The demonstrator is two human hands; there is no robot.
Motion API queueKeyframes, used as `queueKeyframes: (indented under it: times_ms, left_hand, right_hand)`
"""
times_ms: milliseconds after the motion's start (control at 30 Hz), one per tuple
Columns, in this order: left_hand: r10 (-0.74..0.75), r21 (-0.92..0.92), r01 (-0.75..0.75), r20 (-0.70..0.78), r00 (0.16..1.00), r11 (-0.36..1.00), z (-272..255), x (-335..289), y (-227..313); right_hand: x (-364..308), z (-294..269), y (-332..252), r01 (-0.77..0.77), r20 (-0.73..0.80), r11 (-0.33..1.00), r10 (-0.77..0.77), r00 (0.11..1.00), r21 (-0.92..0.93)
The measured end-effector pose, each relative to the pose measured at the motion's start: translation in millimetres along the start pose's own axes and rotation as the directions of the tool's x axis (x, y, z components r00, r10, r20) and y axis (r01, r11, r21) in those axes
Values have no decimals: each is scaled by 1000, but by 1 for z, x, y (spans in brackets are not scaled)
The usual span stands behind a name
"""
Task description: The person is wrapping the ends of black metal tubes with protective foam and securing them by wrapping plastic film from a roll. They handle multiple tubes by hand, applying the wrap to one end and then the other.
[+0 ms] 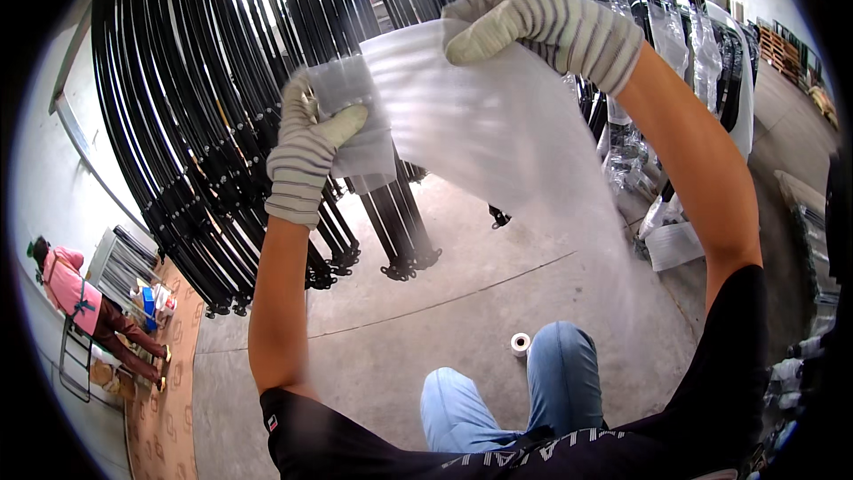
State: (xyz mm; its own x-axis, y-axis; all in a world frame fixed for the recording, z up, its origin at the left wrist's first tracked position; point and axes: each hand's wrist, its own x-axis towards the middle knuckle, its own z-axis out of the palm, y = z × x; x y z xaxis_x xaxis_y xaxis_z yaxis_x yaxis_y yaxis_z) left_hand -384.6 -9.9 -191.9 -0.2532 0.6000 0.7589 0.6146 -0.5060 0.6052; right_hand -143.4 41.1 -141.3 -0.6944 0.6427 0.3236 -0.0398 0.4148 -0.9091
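Pinching a limp, translucent sheet (520, 124) by its upper edge, the striped-gloved right hand (506, 27) is closed; the left hand (306, 147), likewise in knit, clasps folded layers (346, 84) beside it. A white roll (521, 352) rests on grey concrete (391, 333) by the knees (564, 373). Slim black bars (204, 133) crowd behind the sheet; a person in pink (73, 289) is farther off.

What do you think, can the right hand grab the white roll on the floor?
Probably not: the right hand grips the translucent sheet, raised far above the white roll on the floor.
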Motion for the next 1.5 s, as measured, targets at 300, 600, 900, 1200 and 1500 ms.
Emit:
queueKeyframes:
  times_ms: [300, 600, 900, 1200, 1500]
  left_hand:
    - [368, 205, -645, 679, 636, 736, 81, 103, 71]
    - [-33, 410, -911, 911, 411, -46, 112, 86, 80]
    - [-69, -86, 72, 43, 997, 994, 128, 61, 37]
    - [-237, -504, 687, 688, 686, 523, 145, 76, 10]
    - [9, -575, 629, 742, 670, 523, 123, 81, -11]
  right_hand:
    - [7, 36, -22, -145, -95, 988, 150, 984, 57]
    - [-15, 41, 3, -495, -429, 738, 304, 851, -459]
    - [-29, 73, 98, -97, -448, 966, 199, 872, 241]
    - [-27, 67, 82, -215, -289, 962, 256, 923, 167]
    - [-29, 53, 103, -271, -321, 960, 280, 905, 71]
